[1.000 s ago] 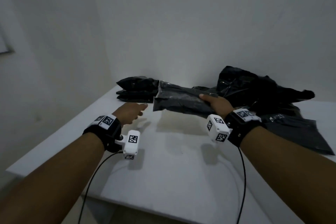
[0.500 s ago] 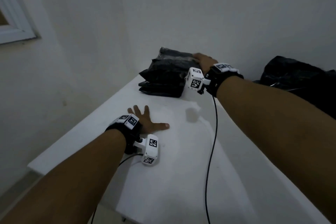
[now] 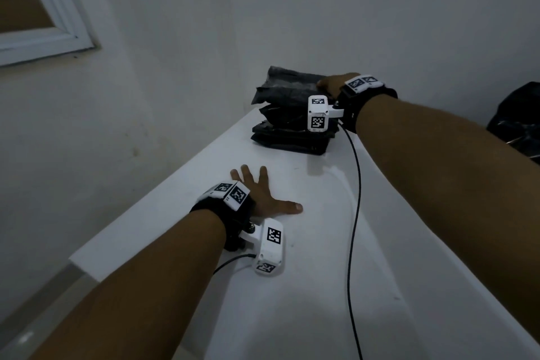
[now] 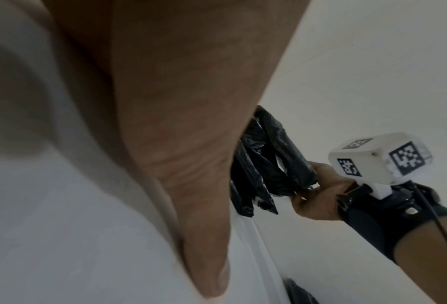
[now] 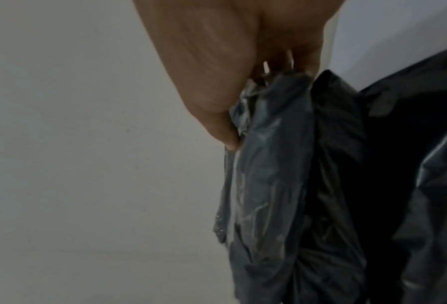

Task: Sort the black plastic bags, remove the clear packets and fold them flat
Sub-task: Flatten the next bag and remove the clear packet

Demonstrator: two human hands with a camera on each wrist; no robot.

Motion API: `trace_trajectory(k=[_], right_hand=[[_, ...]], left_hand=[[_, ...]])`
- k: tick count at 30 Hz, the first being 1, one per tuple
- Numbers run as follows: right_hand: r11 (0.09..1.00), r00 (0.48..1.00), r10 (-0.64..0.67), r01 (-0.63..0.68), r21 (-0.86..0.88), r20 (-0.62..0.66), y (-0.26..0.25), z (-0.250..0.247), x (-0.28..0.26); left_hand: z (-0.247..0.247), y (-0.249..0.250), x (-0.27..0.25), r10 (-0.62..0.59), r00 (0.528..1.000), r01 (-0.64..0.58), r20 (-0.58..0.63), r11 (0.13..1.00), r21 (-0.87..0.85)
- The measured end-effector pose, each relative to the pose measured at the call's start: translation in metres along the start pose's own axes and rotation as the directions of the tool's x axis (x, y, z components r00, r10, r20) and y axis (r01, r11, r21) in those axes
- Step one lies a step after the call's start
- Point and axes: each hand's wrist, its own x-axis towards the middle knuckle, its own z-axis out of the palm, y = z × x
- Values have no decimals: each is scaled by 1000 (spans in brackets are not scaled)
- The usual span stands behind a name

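Both forearms are bare. Each wrist wears a black strap (image 3: 368,102) topped with white tags printed in black square codes. A white boxy camera module (image 3: 270,245) with similar codes is bracketed behind the fingers, trailing a thin black cable (image 3: 355,213).

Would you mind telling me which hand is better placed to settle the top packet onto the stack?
The right hand: it already grips the top packet on the stack. The left hand lies flat on the table, apart from it.
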Motion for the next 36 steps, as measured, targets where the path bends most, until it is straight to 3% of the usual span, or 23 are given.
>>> trace_trajectory(k=[3, 6, 9, 12, 14, 18, 22, 26, 30, 34, 36], right_hand=[[993, 999, -26, 23, -118, -22, -2, 2, -5], [996, 996, 43, -49, -68, -84, 1, 18, 4], [934, 967, 131, -47, 355, -217, -4, 21, 7], [885, 996, 72, -43, 463, -47, -8, 18, 6], [905, 998, -7, -19, 424, 59, -5, 15, 2], [909, 995, -79, 49, 415, 55, -1, 11, -1], [810, 995, 49, 13, 587, -90, -4, 18, 1], [778, 984, 60, 58, 626, -165, -8, 21, -5], [741, 943, 159, 82, 666, -293, -6, 17, -25], [669, 942, 221, 43, 742, -254, 3, 17, -77], [566, 952, 249, 7, 825, -179, 14, 21, -110]], left_hand=[[0, 1, -1, -3, 1000, 3, -5, 1000, 2], [0, 1, -1, -6, 1000, 6, -1, 1000, 0], [1, 1, 1, -7, 1000, 7, -8, 1000, -2], [0, 2, 1, -9, 1000, 9, -3, 1000, 2], [-1, 1, 1, -10, 1000, 10, 2, 1000, 0], [-2, 1, -1, -14, 1000, 14, 0, 1000, -4], [-2, 2, -1, -12, 1000, 12, -8, 1000, -8], [0, 2, -1, -13, 1000, 13, -20, 1000, -6], [-2, 3, -2, -14, 1000, 14, -19, 1000, -8], [-2, 3, 1, -22, 999, 23, -33, 1000, 20], [-3, 3, -1, -23, 999, 25, -44, 999, 46]])
